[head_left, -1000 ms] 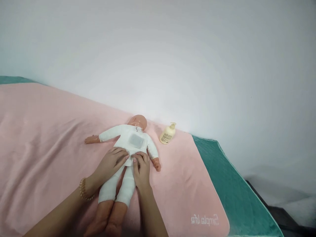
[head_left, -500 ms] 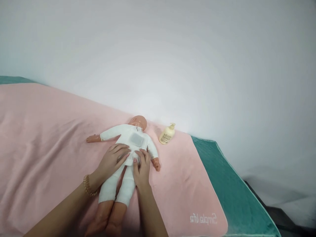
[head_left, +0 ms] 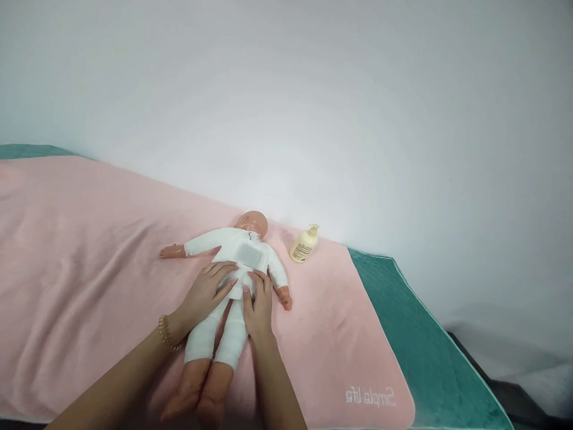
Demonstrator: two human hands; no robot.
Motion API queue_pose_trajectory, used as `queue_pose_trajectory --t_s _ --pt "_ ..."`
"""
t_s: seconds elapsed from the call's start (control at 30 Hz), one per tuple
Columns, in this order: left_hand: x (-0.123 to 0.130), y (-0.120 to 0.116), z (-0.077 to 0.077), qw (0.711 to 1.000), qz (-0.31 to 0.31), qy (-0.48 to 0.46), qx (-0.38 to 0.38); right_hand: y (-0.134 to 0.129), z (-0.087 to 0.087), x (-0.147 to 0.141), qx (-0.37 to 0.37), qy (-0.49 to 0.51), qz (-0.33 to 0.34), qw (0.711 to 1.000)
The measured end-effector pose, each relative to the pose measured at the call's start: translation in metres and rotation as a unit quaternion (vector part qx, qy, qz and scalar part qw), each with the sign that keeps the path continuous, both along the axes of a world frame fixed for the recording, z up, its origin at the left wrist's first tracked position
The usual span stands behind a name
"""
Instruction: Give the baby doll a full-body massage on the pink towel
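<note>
Doll [head_left: 242, 289] lies stretched out on the pink blanket [head_left: 331, 334], head [head_left: 256, 224] near the wall [head_left: 286, 119], legs toward the wearer. Both hands rest on its lower torso, just below the grey patch [head_left: 249, 255]. Left hand [head_left: 203, 292]: fingers extended, close together, thumb apart, laid on the doll's right-of-wearer-left side. Right hand [head_left: 258, 310]: fingers slightly bent, small gaps, thumb apart, on the opposite side. Neither is clamped on anything; can't tell how hard they press. Handling, my guess: light to moderate weight, firm shell at head and lower legs [head_left: 217, 382], torso maybe softer under the white covering [head_left: 230, 239]. Covering looks like thin cloth or wrap, so it could ruck up or slide if dragged; bare parts look smooth, shiny, a bit slippery. Limbs probably swing at the joints, so don't lift by an arm. Best hold: both palms around the torso sides, or one under the upper back with head supported, other under the hips. Keep pinching off the patch, edge may peel. Pump bottle [head_left: 303, 246] stands beside the doll's shoulder, well apart from both hands; grip the body, not the nozzle.
</note>
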State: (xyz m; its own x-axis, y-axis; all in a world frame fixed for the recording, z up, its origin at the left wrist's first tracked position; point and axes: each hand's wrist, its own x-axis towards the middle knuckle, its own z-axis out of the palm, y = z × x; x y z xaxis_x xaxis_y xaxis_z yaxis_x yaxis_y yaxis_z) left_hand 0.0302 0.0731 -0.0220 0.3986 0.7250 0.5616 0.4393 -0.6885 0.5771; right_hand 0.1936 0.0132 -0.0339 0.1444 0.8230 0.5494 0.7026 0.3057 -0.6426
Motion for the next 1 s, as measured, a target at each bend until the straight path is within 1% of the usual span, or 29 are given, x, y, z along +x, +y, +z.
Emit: queue_pose_trajectory --t_s 0.1,0.23,0.37,0.43,0.53,0.6,0.67,0.73,0.77,0.83,0.9,1.0 --pt "0.002 0.000 -0.001 1.000 0.011 0.015 0.014 0.001 -0.001 0.000 -0.004 -0.010 -0.006 1.000" --pt "0.006 0.001 -0.001 0.998 0.029 0.052 0.000 0.004 0.003 0.000 -0.031 -0.029 -0.009 0.999" --pt "0.008 0.002 0.005 0.997 0.030 0.075 -0.013 0.006 0.008 0.000 -0.045 -0.043 -0.017 0.998" --pt "0.007 0.003 0.013 0.996 0.017 0.081 -0.014 0.009 0.012 0.001 -0.042 -0.038 -0.020 0.998" --pt "0.005 0.010 0.033 0.997 -0.014 0.070 -0.015 0.018 0.021 0.004 -0.021 0.000 -0.031 0.999" --pt "0.006 0.020 0.048 0.998 -0.018 0.054 -0.020 0.030 0.031 0.006 0.006 0.035 -0.051 0.998" --pt "0.010 0.033 0.061 0.999 -0.005 0.030 -0.013 0.046 0.043 0.008 0.030 0.053 -0.071 0.996" --pt "0.018 0.048 0.068 1.000 -0.001 0.018 0.011 0.064 0.052 0.009 0.032 0.041 -0.083 0.995" --pt "0.023 0.055 0.069 0.999 -0.004 0.023 0.022 0.073 0.055 0.010 0.025 0.026 -0.091 0.995" --pt "0.033 0.068 0.063 0.998 -0.006 0.048 0.036 0.087 0.053 0.010 0.008 -0.010 -0.110 0.994" --pt "0.039 0.077 0.050 0.997 0.003 0.073 0.038 0.097 0.045 0.011 -0.002 -0.037 -0.123 0.992" --pt "0.042 0.083 0.029 0.995 0.013 0.096 0.036 0.103 0.030 0.011 -0.016 -0.059 -0.103 0.993"
